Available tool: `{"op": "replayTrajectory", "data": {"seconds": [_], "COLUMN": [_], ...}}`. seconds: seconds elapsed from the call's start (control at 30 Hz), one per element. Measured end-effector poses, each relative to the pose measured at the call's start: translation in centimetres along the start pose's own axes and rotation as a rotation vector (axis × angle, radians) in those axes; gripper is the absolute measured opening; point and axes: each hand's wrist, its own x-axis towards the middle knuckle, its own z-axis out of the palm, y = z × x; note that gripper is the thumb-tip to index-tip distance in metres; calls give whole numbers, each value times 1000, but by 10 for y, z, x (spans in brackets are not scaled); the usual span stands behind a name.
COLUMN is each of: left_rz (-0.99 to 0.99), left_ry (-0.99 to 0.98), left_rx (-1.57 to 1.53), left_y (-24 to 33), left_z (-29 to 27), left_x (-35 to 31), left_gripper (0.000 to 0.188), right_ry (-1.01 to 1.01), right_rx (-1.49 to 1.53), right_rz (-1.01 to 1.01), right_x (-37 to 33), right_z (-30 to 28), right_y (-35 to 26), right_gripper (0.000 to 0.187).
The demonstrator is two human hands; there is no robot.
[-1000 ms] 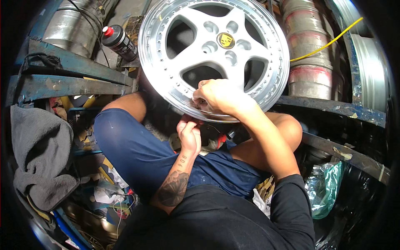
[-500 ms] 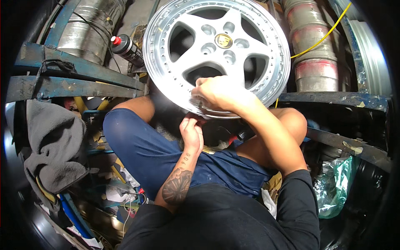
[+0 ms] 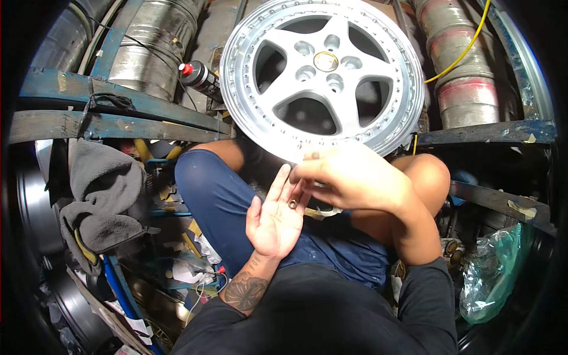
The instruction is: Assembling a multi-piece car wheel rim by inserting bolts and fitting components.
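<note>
A large silver five-spoke car wheel with a polished rim stands tilted before my knees. Small bolts ring its face, and a gold-coloured badge sits in the centre cap. My left hand is open, palm up, just below the rim, its fingers stretched out. A small brass-coloured metal piece, like a nut or sleeve, rests on its fingers. Over those fingertips, my right hand is bent and closed, with its back facing up. It hides part of the left fingers and the lower rim; what it pinches, if anything, does not show.
Blue metal beams frame both sides. Wheel barrels are stacked at the left and right. A black bottle with a red cap leans beside the wheel. A grey cloth hangs left; a green plastic bag lies right.
My left hand has come out from beneath the rim and turned palm up, showing the small metal piece. My right hand has dropped from the wheel's face to the left fingertips. The view has shifted slightly.
</note>
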Motion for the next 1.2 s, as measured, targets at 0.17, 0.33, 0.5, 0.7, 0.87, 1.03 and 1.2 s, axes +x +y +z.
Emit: {"op": "replayTrajectory", "data": {"seconds": [0.17,0.33,0.5,0.7,0.87,1.03,1.2], "left_rz": [-21,77,148,77,172,156,119], "left_ry": [-89,-99,-16,651,677,572,539], "left_rx": [141,125,67,-35,31,29,-45], "left_y": [10,11,-3,-41,-52,-57,-57], "left_z": [30,41,-29,-68,-61,-68,-65], "left_x": [7,8,2,64,84,74,73], "left_gripper": [94,88,33,24,28,23,22], "right_ry": [-95,24,89,221,301,138,60], "right_rx": [-104,76,618,475,60,-187,-233], "right_rz": [-23,-83,63,242,375,410,429], "right_x": [-7,-3,5,7,9,18,28], "right_z": [15,16,9,10,17,36,49], "right_y": [-3,3,4,11,49,63,73], "right_gripper": [23,23,26,23,24,19,17]}}
